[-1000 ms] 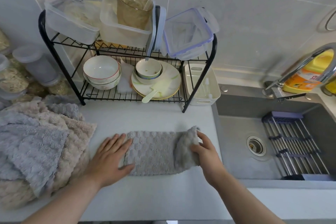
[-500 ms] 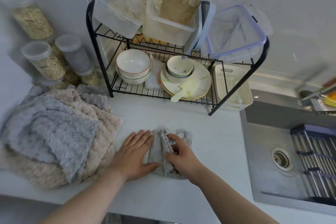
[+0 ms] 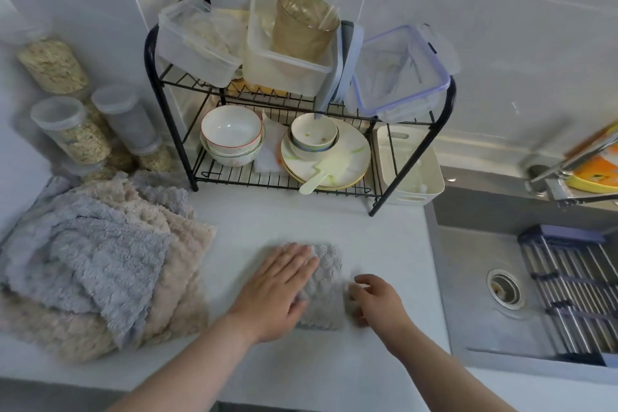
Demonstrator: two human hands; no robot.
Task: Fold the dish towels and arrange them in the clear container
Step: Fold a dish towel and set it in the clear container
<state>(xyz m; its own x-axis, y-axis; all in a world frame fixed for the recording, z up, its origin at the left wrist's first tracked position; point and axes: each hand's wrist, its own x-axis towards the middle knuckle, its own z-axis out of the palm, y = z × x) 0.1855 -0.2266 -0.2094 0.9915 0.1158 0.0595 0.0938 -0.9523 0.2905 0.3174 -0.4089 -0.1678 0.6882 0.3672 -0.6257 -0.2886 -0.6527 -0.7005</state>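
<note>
While the left hand (image 3: 277, 291) lies flat on the folded towel (image 3: 326, 291), fingers straight and its grip open, the fold itself looks finished. The grey towel sits as a compact rectangle on the worktop (image 3: 301, 221), near the front edge, between the pile of towels (image 3: 93, 264) on the left and the sink (image 3: 468, 278) on the right. The right hand (image 3: 378, 301) hovers just right of the towel with fingers loosely curled and its grip holding nothing; motion blur hides whether a fingertip touches the edge.

The step in hand seems to be the last pressing-down of this fold. Next, the bundle has to be lifted without springing open, so both hands will likely need to pinch it across the layers before carrying it to a clear container (several stand on the dish rack (image 3: 146, 50) at the far side, and I cannot tell which is meant). The pile on the left, grey and beige, is not yet folded, so most of the task remains.

A second ago the towel was a long strip, its right end held up by the right hand. Half a second ago that hand was on top of the cloth, bringing the end over beside the left hand. Now it has come off to the right, and the left hand has moved onto the towel
</note>
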